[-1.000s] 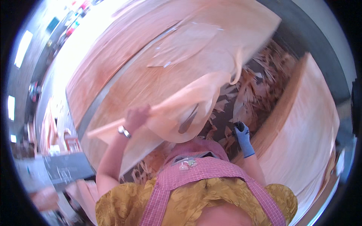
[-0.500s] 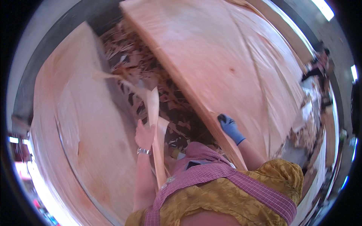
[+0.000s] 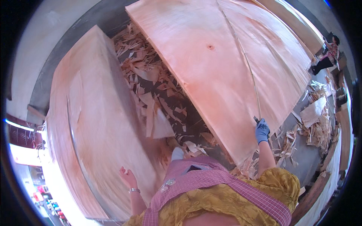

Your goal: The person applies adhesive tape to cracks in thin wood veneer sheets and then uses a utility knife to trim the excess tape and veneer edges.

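Observation:
My left hand (image 3: pixel 128 177), bare with a watch on the wrist, holds nothing, its fingers loosely curled and apart, over the near part of the left veneer stack (image 3: pixel 102 124). My right hand (image 3: pixel 263 131), in a blue glove, is closed at the near edge of the right stack of pale pinkish veneer sheets (image 3: pixel 196 75). A small dark object (image 3: pixel 256 119) sticks out past its fingers; I cannot make out its kind. A long split line in the top sheet runs up from that hand. A blurred veneer strip (image 3: pixel 160 124) is between the stacks.
Veneer scraps (image 3: pixel 141 64) litter the floor between the stacks. More scraps (image 3: pixel 316 116) are heaped at the right, beside timber pieces (image 3: pixel 313 192). Another person (image 3: pixel 330 56) stands at the far right by the veneer.
My left hand has let go of a long veneer strip and drawn back toward me. My right hand has moved right along the right stack, from its side edge to the split line.

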`<state>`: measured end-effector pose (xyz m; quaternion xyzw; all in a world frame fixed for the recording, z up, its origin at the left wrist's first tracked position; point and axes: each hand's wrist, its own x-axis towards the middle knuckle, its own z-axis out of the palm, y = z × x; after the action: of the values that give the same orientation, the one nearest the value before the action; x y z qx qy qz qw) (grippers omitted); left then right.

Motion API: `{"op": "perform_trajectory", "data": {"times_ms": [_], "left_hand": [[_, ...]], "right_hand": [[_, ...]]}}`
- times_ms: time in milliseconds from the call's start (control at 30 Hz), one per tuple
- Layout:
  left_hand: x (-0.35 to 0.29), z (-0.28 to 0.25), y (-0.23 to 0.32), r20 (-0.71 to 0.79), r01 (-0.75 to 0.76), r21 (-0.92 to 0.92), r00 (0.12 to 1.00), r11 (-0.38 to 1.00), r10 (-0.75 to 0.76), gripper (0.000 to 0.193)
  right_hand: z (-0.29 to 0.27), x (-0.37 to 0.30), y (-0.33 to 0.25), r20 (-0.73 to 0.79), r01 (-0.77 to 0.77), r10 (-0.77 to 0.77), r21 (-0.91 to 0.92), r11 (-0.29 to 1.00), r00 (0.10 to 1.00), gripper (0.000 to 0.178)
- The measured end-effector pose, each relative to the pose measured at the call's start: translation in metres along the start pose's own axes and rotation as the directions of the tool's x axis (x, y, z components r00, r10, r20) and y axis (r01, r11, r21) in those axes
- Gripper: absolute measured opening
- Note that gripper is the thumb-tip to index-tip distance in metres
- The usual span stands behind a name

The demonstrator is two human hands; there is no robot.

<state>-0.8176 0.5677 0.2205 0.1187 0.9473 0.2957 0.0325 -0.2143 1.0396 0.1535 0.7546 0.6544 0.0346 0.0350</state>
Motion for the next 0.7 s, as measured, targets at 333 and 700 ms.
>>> {"op": "perform_trajectory", "data": {"times_ms": [333, 700], "left_hand": [[-0.116, -0.06, -0.133, -0.149, 0.171, -0.139, 0.97, 0.975, -0.191, 0.04], [-0.186, -0.055, 0.097, 0.732, 0.675, -0.672, 0.544, 0.304, 0.41, 0.041]], "right_hand": [[-0.083, -0.152, -0.091, -0.114, 0.373, -0.388, 0.612, 0.697, 0.914, 0.024], [-0.196, -0.354, -0.402, -0.188, 0.595, -0.743, 0.733, 0.328, 0.642, 0.025]]}}
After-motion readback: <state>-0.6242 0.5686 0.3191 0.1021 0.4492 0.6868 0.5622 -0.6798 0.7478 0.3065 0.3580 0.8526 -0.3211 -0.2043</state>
